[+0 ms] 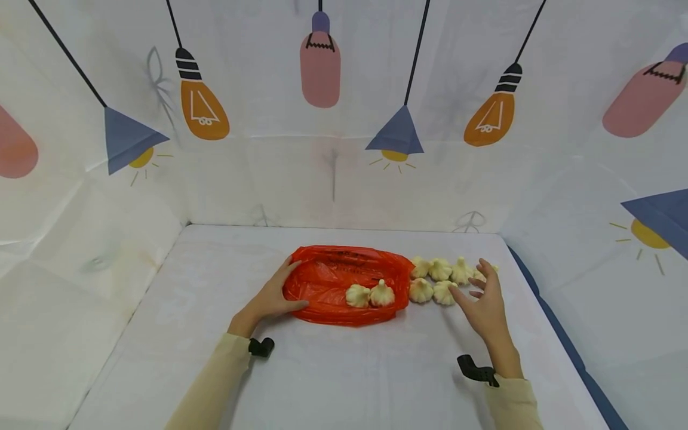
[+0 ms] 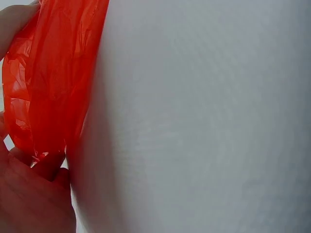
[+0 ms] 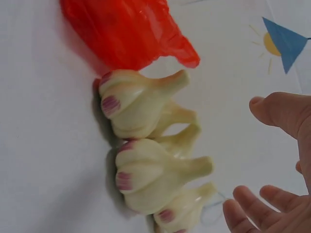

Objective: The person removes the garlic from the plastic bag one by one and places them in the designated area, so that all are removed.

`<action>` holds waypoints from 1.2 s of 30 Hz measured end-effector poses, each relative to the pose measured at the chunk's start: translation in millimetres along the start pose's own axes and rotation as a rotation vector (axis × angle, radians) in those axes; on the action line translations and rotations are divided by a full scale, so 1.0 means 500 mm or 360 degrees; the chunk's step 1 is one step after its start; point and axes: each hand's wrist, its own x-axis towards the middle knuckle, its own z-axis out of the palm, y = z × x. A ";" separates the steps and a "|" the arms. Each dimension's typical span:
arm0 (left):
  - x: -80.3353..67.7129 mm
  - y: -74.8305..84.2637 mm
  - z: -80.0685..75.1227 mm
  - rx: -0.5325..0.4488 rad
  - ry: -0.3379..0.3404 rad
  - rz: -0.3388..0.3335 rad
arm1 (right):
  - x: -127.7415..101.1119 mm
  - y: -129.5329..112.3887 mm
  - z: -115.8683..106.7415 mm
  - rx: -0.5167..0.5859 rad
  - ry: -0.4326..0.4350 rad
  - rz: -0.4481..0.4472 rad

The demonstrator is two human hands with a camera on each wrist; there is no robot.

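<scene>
Two garlic bulbs (image 1: 369, 295) bagged; five wait outside.
Left hand (image 1: 272, 297) grips the bag (image 1: 333, 278) edge; right hand (image 1: 486, 301), fingers spread and empty, should pinch the nearest bulb (image 1: 444, 292) by its stem.

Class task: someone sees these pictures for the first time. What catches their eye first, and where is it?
The bright orange plastic bag at the table's middle stands out, with two garlic bulbs on it. The left hand holds its left end. To its right lies a cluster of garlic, with the right hand open beside it.
</scene>
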 end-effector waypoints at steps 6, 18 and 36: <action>0.001 0.003 0.009 -0.0023 0.0136 0.0067 | 0.007 -0.043 0.000 0.0003 -0.0002 -0.0112; 0.000 0.013 0.024 -0.0140 0.0188 0.0004 | 0.013 -0.108 0.025 0.0039 -0.0176 -0.0207; 0.000 0.008 0.024 -0.0113 0.0147 -0.0062 | 0.080 -0.186 0.118 0.0227 -0.0926 -0.0270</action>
